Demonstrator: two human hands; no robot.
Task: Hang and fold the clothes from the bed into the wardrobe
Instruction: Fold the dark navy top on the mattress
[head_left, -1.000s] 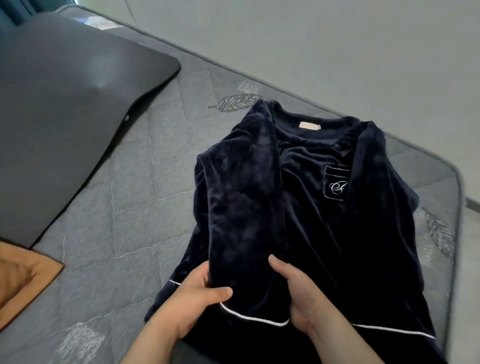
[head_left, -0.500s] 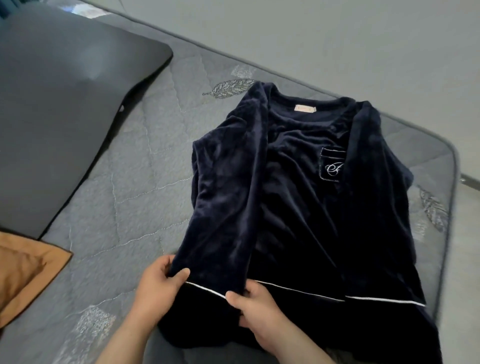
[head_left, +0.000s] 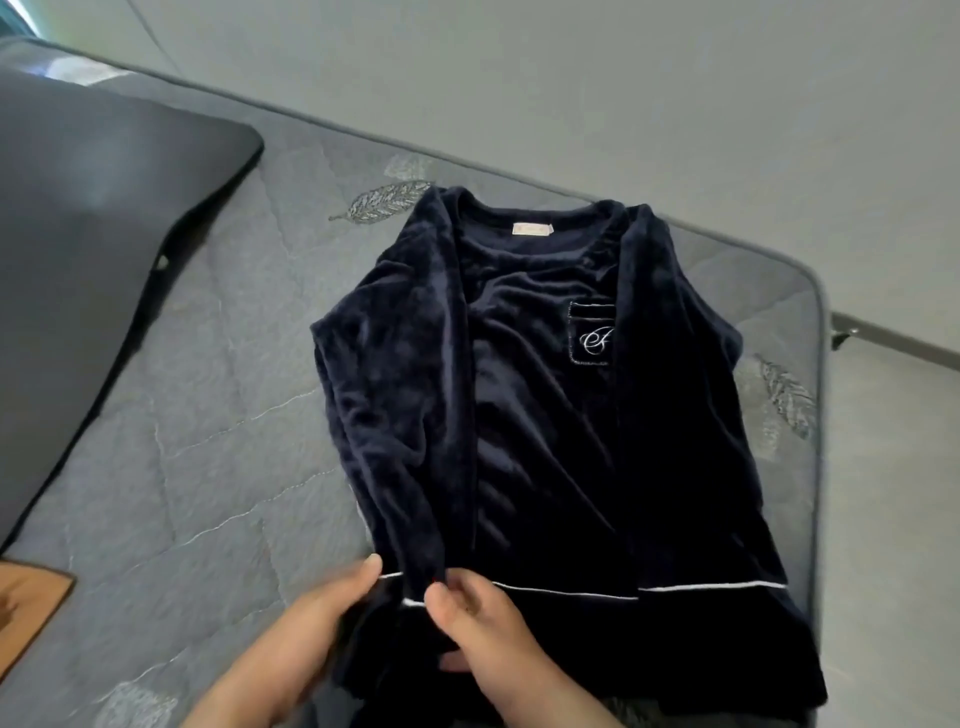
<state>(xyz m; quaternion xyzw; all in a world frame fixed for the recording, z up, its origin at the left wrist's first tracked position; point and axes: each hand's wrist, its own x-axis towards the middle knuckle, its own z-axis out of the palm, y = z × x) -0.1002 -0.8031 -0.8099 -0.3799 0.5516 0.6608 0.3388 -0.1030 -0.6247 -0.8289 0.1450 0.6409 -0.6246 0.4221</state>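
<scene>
A dark navy velvet top (head_left: 550, 415) lies flat on the grey quilted mattress (head_left: 208, 415), collar away from me, with white piping near the hem and an embroidered chest pocket (head_left: 592, 335). Both sleeves are folded inward along the body. My left hand (head_left: 311, 634) holds the left sleeve's cuff from the left side. My right hand (head_left: 483, 629) pinches the same cuff from the right, at the piping line.
A large dark pillow (head_left: 88, 270) covers the mattress's left part. An orange-brown cloth (head_left: 26, 608) shows at the left edge. The grey floor (head_left: 623, 93) runs beyond the bed's far and right edges.
Both hands have drawn the left sleeve's cuff down toward me and straightened it along the top. The view has shifted so the garment sits further right.
</scene>
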